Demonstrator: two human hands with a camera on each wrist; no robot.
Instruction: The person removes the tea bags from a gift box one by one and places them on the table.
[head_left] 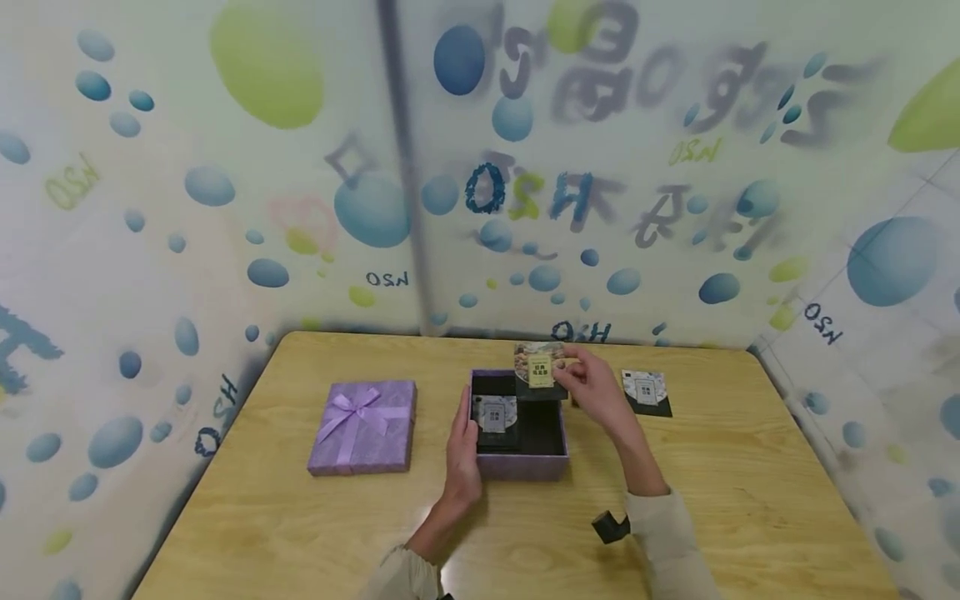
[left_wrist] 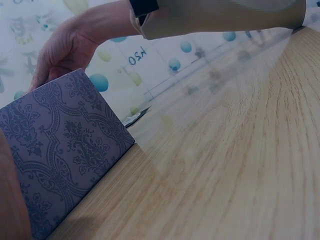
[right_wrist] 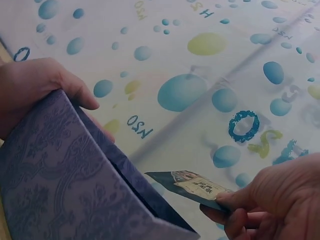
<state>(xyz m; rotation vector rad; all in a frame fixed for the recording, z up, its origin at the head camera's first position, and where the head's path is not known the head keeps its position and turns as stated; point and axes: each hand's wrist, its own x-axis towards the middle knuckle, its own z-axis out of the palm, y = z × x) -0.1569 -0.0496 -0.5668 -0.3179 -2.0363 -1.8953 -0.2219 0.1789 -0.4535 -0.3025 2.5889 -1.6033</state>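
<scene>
An uncovered purple gift box [head_left: 522,467] with a dark inside stands mid-table; its patterned side fills part of the left wrist view. My left hand [head_left: 461,465] holds its left wall, fingers along the outside and thumb at the rim. My right hand [head_left: 596,387] pinches the right edge of a flat dark packet [head_left: 540,367] with a yellow label, raised over the back of the box. In the right wrist view this packet [right_wrist: 190,185] sits between thumb and fingers, tilted, above the box rim [right_wrist: 125,170]. Another flat packet [head_left: 495,417] with a grey label lies in the box's left part.
A purple lid [head_left: 363,429] with a ribbon bow lies left of the box. One more packet [head_left: 647,392], black and white, lies on the wooden table [head_left: 720,467] at the right. A patterned wall [head_left: 480,275] stands behind the table.
</scene>
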